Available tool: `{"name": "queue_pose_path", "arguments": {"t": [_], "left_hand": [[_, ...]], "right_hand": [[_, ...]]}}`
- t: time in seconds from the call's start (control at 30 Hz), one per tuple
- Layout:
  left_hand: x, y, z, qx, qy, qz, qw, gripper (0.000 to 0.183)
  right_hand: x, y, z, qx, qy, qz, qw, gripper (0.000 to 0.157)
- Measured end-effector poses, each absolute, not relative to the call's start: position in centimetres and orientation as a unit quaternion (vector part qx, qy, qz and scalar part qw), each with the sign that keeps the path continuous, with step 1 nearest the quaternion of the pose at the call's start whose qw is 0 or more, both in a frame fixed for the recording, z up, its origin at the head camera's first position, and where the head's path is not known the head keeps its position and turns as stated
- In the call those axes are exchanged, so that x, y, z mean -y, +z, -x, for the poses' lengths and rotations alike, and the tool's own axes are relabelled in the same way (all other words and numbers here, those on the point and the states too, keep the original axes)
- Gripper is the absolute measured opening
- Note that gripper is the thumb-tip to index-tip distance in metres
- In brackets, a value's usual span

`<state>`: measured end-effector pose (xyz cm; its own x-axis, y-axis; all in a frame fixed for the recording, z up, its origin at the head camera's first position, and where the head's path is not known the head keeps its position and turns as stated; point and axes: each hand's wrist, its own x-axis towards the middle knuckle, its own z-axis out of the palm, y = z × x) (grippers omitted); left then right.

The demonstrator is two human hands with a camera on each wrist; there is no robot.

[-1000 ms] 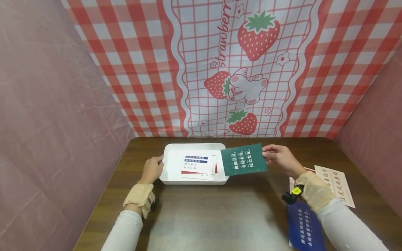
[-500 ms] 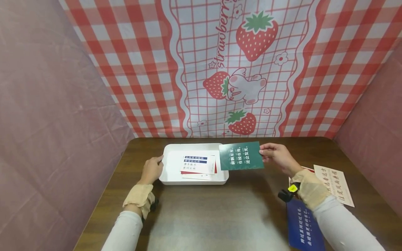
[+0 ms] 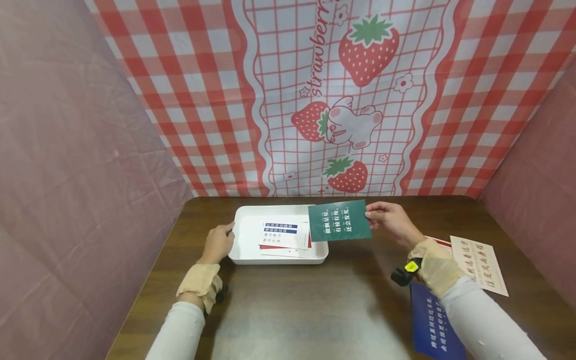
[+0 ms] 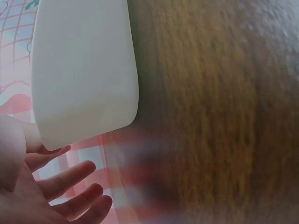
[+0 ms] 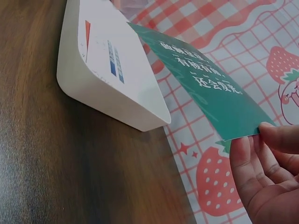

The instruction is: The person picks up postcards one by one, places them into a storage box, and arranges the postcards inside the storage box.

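In the head view my right hand [image 3: 392, 222] pinches a green card [image 3: 340, 220] with white characters by its right edge, thumb on top and fingers beneath. The card is raised and overlaps the right end of a white tray [image 3: 245, 256]. The right wrist view shows the card [image 5: 210, 88] sloping up off the tray's level, held by its near short edge. Inside the tray lies a small pile of cards [image 3: 284, 240], a white one with blue bands on top. My left hand [image 3: 218, 244] holds the tray's left rim between thumb and index finger, its other fingers spread loose in the left wrist view [image 4: 60, 186].
On the right of the brown wooden table [image 3: 288, 310] lie a blue card [image 3: 429, 325] and a cream card [image 3: 483, 265], partly under my right forearm, with a red-edged card [image 3: 438, 241] beside them. A checked strawberry cloth [image 3: 369, 115] hangs behind the table.
My right hand has carried the green card left, so it now covers more of the tray's right end. The left hand and tray have stayed in place.
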<state>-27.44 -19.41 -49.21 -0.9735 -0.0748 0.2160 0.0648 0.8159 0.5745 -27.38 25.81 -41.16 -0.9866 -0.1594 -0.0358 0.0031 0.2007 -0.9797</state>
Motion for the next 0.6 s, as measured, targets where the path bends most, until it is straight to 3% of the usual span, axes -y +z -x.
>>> {"name": "queue_pose_path", "arguments": {"t": [0.17,0.6], "left_hand": [[19.5,-49.2,27.5,0.946,-0.303,-0.005,0.111,0.039],[19.5,-49.1,27.5,0.948,-0.301,-0.005,0.105,0.039]], "right_hand": [[-25.1,-41.3,27.7,-0.774,-0.626,0.052,0.078,0.029],[-23.4,-41.6,28.3,-0.776,-0.623,0.039,0.089,0.028]]}}
